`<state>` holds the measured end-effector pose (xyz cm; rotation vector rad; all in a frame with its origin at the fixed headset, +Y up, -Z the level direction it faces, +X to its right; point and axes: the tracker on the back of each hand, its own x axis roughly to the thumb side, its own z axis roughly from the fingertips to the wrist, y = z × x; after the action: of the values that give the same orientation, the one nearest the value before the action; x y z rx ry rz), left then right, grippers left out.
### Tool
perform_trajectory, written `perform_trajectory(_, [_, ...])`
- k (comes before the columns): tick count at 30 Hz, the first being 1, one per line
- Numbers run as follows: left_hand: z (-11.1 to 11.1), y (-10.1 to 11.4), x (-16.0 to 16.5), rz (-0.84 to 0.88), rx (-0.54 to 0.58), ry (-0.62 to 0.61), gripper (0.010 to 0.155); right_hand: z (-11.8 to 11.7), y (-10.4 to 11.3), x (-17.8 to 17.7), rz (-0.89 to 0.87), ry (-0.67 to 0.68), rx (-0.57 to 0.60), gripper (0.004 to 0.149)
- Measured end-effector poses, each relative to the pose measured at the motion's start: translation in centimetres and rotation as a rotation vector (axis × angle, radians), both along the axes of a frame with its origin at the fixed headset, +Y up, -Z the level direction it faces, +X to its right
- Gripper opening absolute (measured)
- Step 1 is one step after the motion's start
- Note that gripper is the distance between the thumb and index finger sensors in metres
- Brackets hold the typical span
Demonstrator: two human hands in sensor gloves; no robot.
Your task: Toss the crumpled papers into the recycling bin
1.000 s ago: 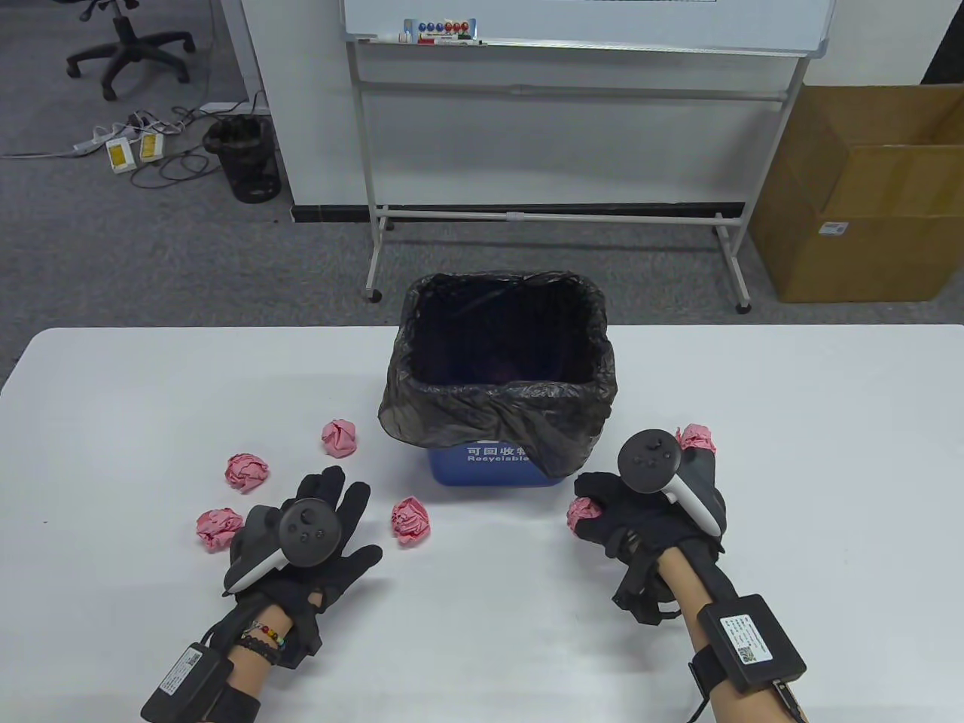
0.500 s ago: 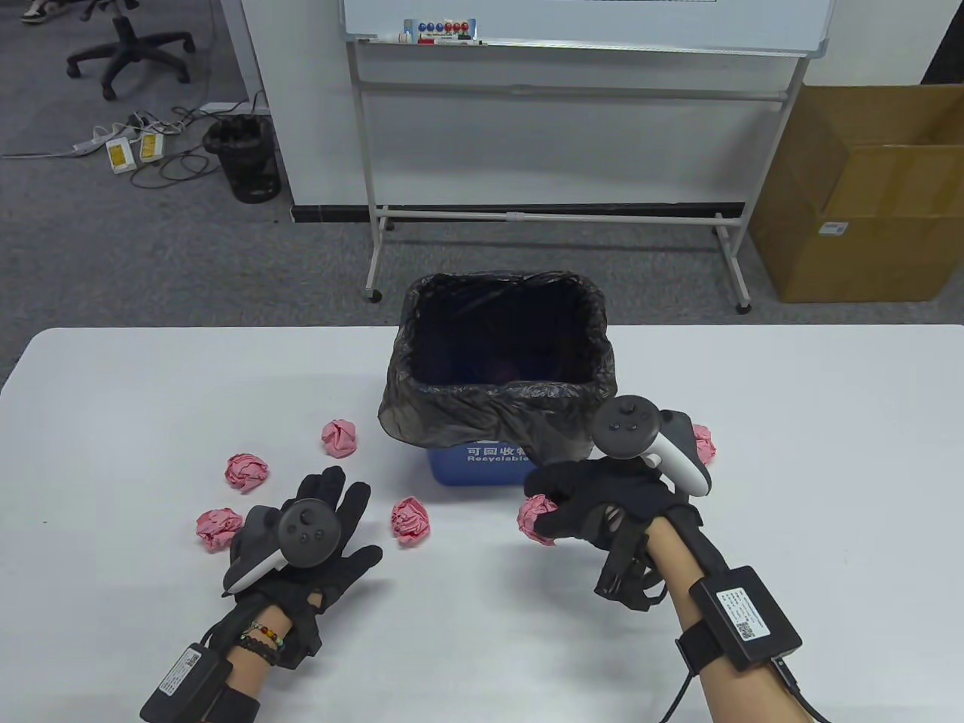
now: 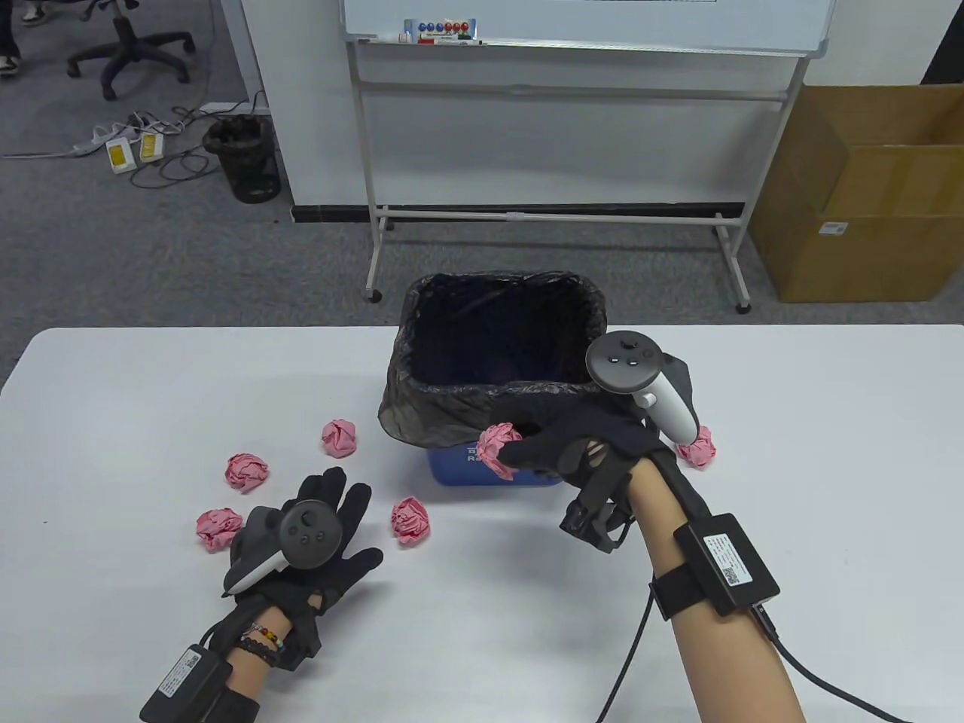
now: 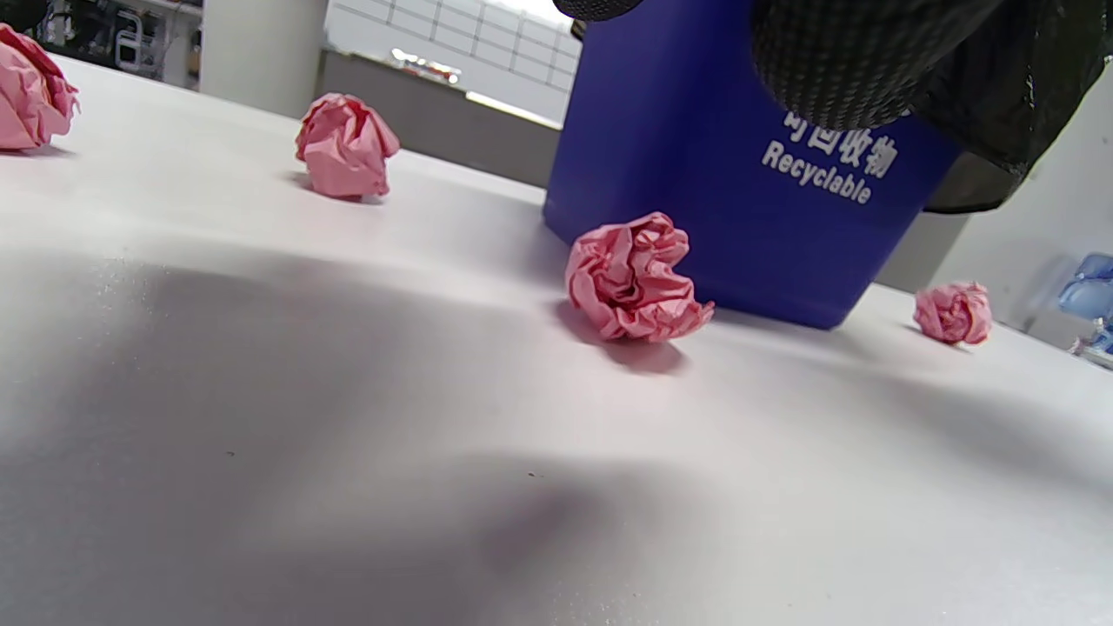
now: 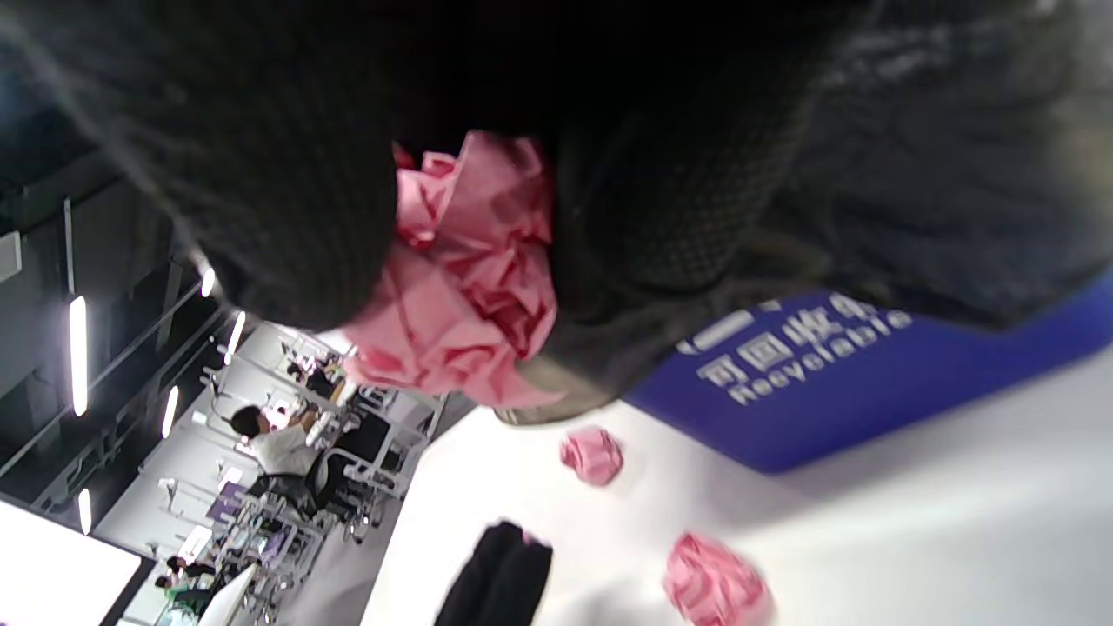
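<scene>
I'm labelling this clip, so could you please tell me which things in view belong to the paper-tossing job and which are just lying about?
Job:
- held paper ball, gripped by right hand
- five paper balls on the table
- recycling bin
- left hand, resting flat

Lying about:
- whiteboard
- cardboard box
- black floor bin
- office chair
</scene>
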<state>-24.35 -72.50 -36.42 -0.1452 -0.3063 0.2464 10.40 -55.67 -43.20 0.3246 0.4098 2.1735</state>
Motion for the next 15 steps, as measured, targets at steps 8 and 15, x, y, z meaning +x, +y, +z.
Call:
perform_trajectory(8, [0.0,0.0,0.0,-0.002,-0.005,0.001,0.086,-1.9,2.2,0.6,-0.101,-0.171,0.121,0.069])
perform_trajectory(15, [0.0,0.0,0.0,0.001,-0.008,0.000,0.086,-3.1,2.8,1.0,0.003,-0.344,0.206,0.089])
